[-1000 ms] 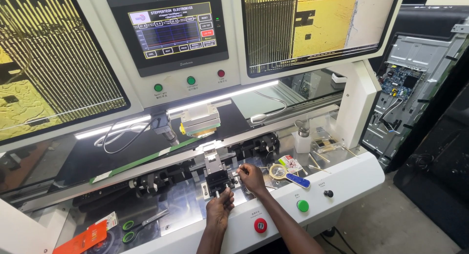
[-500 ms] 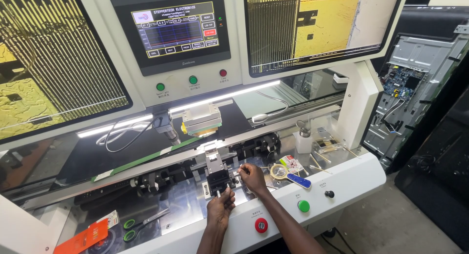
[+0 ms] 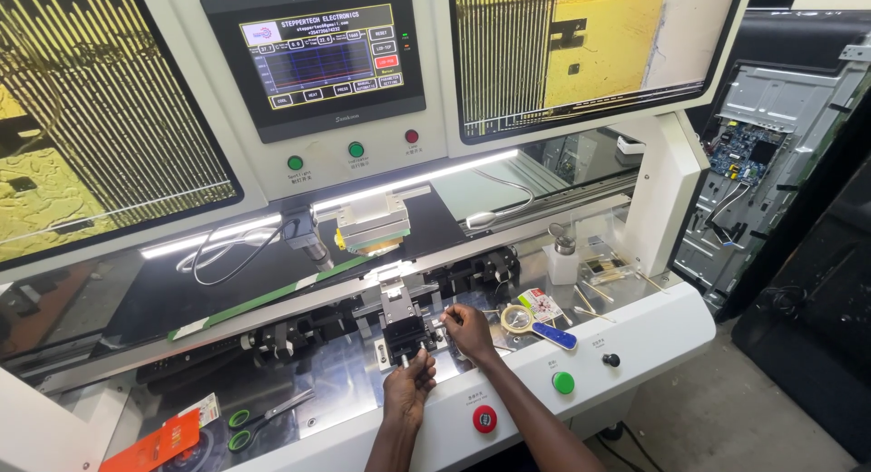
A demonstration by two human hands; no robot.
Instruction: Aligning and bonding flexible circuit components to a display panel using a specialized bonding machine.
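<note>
Both my hands work at a small black and silver adjusting stage [image 3: 405, 319] in the middle of a white bonding machine. My left hand [image 3: 408, 388] pinches a thin silver knob at the stage's lower front. My right hand [image 3: 468, 330] grips a small silver knob on the stage's right side. Above the stage sits a metal press head [image 3: 372, 223] over a long green circuit strip [image 3: 272, 295] on a dark panel.
A magnifier with a blue handle [image 3: 531, 324] lies right of my right hand. Green-handled scissors [image 3: 259, 419] and an orange packet [image 3: 154, 443] lie at the left. A green button [image 3: 563, 382], red button [image 3: 484, 419] and black switch [image 3: 611, 359] sit on the front edge. Monitors stand above.
The view has shifted slightly downward. Both hands stay on the stage's knobs with only small finger movements.
</note>
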